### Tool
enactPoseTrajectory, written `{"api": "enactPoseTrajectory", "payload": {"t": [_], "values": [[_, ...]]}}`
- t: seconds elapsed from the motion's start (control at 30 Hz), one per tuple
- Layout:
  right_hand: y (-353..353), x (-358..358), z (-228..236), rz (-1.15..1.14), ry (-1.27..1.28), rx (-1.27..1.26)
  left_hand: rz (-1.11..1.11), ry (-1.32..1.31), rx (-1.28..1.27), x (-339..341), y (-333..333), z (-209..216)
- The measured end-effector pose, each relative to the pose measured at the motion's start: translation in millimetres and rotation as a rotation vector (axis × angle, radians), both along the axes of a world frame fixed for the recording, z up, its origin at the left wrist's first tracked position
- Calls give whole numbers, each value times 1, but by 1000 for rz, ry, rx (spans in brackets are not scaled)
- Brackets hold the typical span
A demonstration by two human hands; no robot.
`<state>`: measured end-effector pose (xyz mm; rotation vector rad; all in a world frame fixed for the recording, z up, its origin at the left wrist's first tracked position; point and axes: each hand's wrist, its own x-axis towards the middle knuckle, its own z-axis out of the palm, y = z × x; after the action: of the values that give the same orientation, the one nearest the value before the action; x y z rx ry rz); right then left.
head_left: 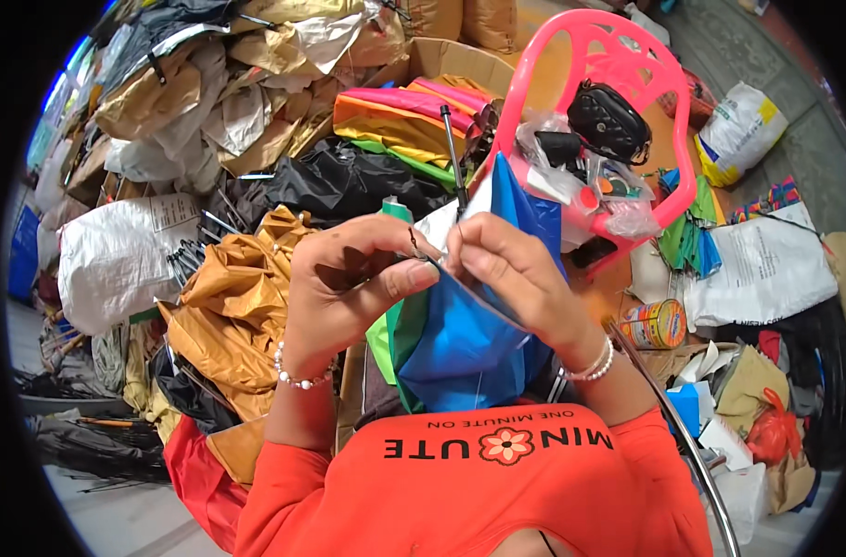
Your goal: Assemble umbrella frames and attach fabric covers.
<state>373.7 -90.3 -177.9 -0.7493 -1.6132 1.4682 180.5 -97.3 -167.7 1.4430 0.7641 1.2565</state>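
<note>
In front of my chest, both hands are pinched close together at the edge of a blue, green and white umbrella canopy (464, 348). My left hand (353, 265) grips the edge between thumb and forefinger, with a small dark piece showing by its palm that I cannot make out. The fingertips of my right hand (511, 265) are closed on the same edge, a little to the right. The blue cloth hangs below them toward my lap. Just beyond my hands a dark umbrella shaft (454, 153) sticks up. Whether a thread or needle is held is too small to tell.
Orange-brown cloth (232, 288) is heaped on the left, near a white sack (126, 255). A pink plastic chair (678, 186) at the far right bears a black bag (610, 123). A round tin (653, 325) lies right of my arm, beside a curved metal rod (678, 432).
</note>
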Motion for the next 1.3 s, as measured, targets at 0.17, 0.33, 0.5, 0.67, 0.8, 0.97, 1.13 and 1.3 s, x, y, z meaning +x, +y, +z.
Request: {"api": "enactPoseTrajectory", "payload": {"t": [0.17, 0.33, 0.5, 0.67, 0.8, 0.97, 1.13, 1.3], "values": [[-13, 5, 6, 49, 37, -115, 6, -167, -74, -1, 2, 2], [-7, 15, 11, -28, -133, 25, -8, -130, -95, -1, 7, 0], [51, 40, 2, -343, -118, 635, -36, -13, -31, 3, 1, -2], [158, 75, -34, -505, 537, 73, -170, -49, 73, 14, -14, -1], [164, 47, -102, -78, 518, -356, -178, -65, 7, 13, -24, -2], [115, 23, -109, 414, 576, -526, -7, -171, -267, -5, -5, -16], [72, 5, -41, -192, 467, -137, 230, -306, -112, -16, 23, -12], [49, -22, -30, -567, 333, -59, 250, -38, 57, -4, 8, 8]]}}
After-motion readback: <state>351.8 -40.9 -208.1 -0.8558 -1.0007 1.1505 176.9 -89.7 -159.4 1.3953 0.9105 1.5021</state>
